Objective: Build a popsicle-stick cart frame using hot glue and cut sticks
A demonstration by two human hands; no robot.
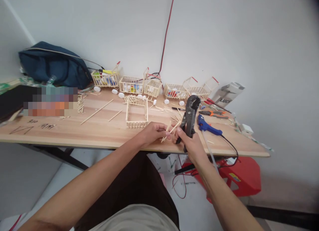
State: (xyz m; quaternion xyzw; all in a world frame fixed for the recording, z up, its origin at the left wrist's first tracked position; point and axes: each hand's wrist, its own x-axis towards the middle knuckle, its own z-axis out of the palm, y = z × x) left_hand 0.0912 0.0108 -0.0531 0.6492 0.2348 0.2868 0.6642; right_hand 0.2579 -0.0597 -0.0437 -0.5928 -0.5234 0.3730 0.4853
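My left hand pinches a few thin wooden sticks near the table's front edge. Wrapped round the handles of a black hand tool like a crimper or cutter is my right hand; the tool's head points up and away from me. The sticks' right ends come close to the tool, but I cannot tell if they touch it. Just beyond my left hand stands a small open frame built of wooden sticks. Loose short sticks lie scattered behind my hands.
Several miniature stick shopping carts line the back by the wall. To the right lie a blue glue gun with its cord and orange-handled pliers. A dark blue bag sits back left. Under the table is a red object.
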